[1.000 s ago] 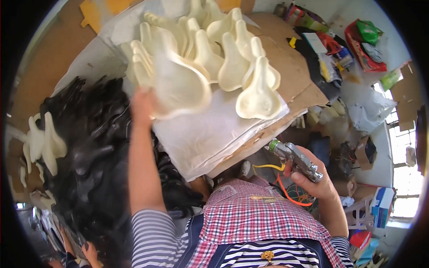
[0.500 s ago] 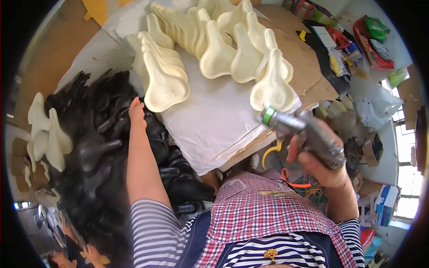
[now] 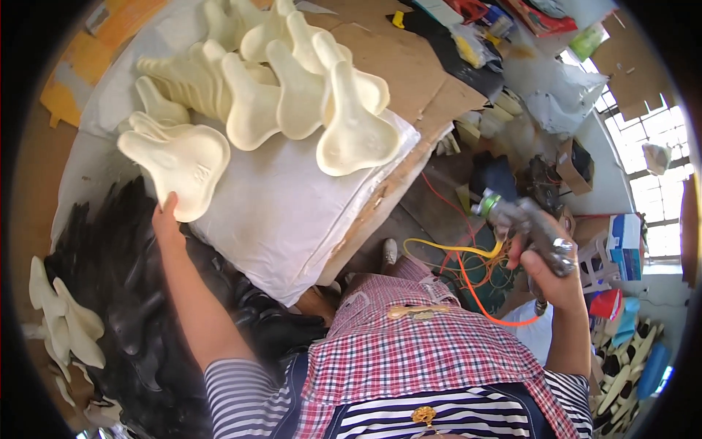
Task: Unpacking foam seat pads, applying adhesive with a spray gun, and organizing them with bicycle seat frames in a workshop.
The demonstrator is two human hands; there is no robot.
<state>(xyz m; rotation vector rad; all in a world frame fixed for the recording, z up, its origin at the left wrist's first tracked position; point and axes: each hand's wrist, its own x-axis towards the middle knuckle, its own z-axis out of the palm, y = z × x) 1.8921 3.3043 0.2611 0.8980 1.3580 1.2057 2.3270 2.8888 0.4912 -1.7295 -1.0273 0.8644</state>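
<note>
My left hand pinches the wide rear edge of a cream foam bicycle saddle. That saddle lies tilted at the front of a nested row, its nose pointing to the upper left. My right hand is wrapped round a dark metal spray gun with a green ring near its nozzle. The gun hangs in the air right of the table, apart from the saddles. An orange hose runs to the bottom of its handle. On the white-covered table stand more cream saddles in rows.
Black saddle pieces are heaped left of the table. Several cream saddles stand beyond them at the far left. Tangled hoses lie on the floor at the right. Brown cardboard covers the table's far right part.
My left hand has taken hold of the front saddle in the left row, which has turned and tilted. The spray gun has moved away from the table. The whole view has shifted.
</note>
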